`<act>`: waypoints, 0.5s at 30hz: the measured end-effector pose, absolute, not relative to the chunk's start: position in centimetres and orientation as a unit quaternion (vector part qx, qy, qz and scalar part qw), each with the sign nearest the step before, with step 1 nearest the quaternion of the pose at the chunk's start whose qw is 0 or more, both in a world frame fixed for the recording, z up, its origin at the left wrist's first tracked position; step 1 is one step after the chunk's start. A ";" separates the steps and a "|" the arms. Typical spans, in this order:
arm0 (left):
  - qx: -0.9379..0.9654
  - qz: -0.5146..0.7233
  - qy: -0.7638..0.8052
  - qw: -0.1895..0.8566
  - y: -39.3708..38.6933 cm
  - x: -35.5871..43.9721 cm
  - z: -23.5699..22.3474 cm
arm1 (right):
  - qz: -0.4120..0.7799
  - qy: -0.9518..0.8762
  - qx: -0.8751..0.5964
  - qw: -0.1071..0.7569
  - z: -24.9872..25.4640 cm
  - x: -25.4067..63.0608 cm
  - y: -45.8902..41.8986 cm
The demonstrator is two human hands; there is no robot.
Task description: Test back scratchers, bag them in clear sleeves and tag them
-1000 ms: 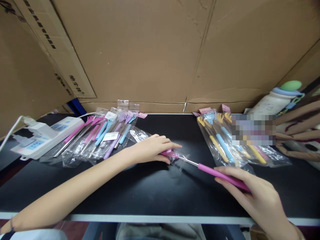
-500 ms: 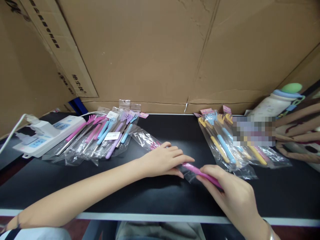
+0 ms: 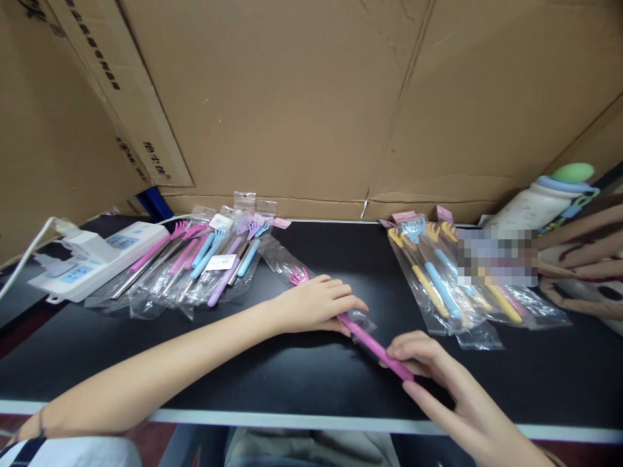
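A pink back scratcher [image 3: 374,346] lies slantwise above the black table, its claw [image 3: 298,277] inside a clear plastic sleeve [image 3: 278,256]. Its middle is covered by my left hand [image 3: 318,305], which is closed around it and the sleeve. The pink handle sticks out of the bag toward the right. At the handle's end is my right hand [image 3: 433,370], fingertips on the upper side and thumb against the tip.
Several bagged back scratchers in pink, blue and purple [image 3: 224,279] lie at the left, beside a white power strip [image 3: 104,259]. More bagged ones, yellow and blue [image 3: 431,285], lie at the right, near a white bottle [image 3: 528,204]. Cardboard [image 3: 292,97] walls the back.
My right hand has shifted down along the handle to its end, with its grip looser. More of the pink handle and the claw now show. My left hand has moved slightly left.
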State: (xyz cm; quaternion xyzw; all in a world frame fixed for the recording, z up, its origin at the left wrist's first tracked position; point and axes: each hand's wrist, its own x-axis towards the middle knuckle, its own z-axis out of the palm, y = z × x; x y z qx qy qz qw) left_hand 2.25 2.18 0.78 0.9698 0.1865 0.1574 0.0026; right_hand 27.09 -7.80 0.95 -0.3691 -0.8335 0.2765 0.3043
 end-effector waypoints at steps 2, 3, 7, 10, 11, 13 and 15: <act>0.970 0.161 0.182 0.009 2.3 2.3 0.8 | 0.285 -0.847 -0.345 0.286 1.1 27.7 -7.9; 0.970 0.163 0.180 0.010 2.3 2.3 0.7 | 0.280 -0.853 -0.336 0.285 1.1 27.8 -7.9; 0.971 0.175 0.163 0.000 2.0 2.5 0.6 | 0.229 -0.867 -0.323 0.303 0.7 27.6 -7.3; 0.973 0.179 0.143 -0.019 1.5 2.9 0.4 | 0.140 -0.878 -0.345 0.300 0.6 26.9 -6.6; 0.973 0.181 0.137 -0.027 1.3 3.1 0.4 | 0.105 -0.881 -0.352 0.298 0.6 26.6 -6.3; 0.973 0.190 0.125 -0.042 0.8 3.4 0.1 | 0.044 -0.886 -0.357 0.292 0.9 25.8 -6.0; 0.972 0.200 0.113 -0.049 0.4 3.7 -0.2 | -0.001 -0.891 -0.351 0.287 1.5 25.1 -5.7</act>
